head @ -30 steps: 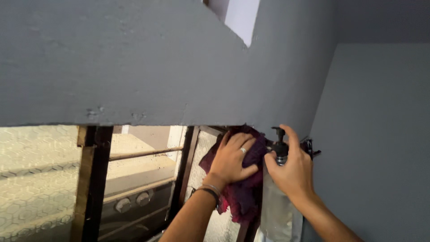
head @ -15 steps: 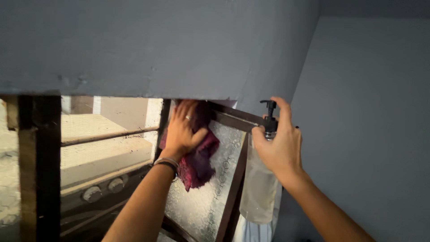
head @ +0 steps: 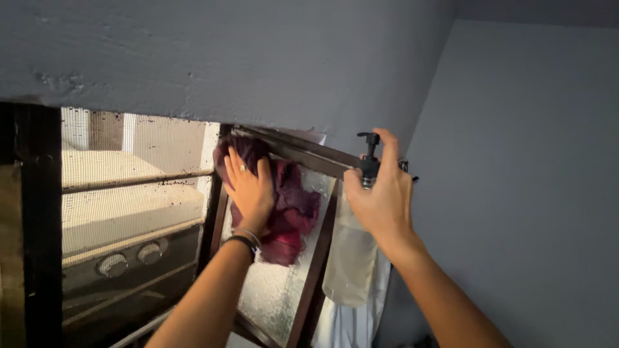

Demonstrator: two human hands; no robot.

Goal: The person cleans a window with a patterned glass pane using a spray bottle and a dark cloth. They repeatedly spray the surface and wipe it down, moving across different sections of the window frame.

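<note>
Overhead, left hand (head: 248, 188) flat on maroon cloth (head: 291, 206) near pane edge; right hand (head: 380, 196) grasping pump bottle (head: 351, 254), seemingly.

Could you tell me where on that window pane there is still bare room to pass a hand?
Free: the lower glass of the pane, below the maroon cloth, between its dark frame rails. Crowded: the top of the pane, where the left hand presses the cloth, and the right rail, where the right hand holds a pump bottle.

Cloth slides left along the pane's top

The left hand (head: 248, 187) has carried the maroon cloth (head: 290, 203) from the frame's right corner to its upper left (fingers now spread), while the right hand (head: 380, 196) raised the pump bottle (head: 351, 258) slightly.
</note>
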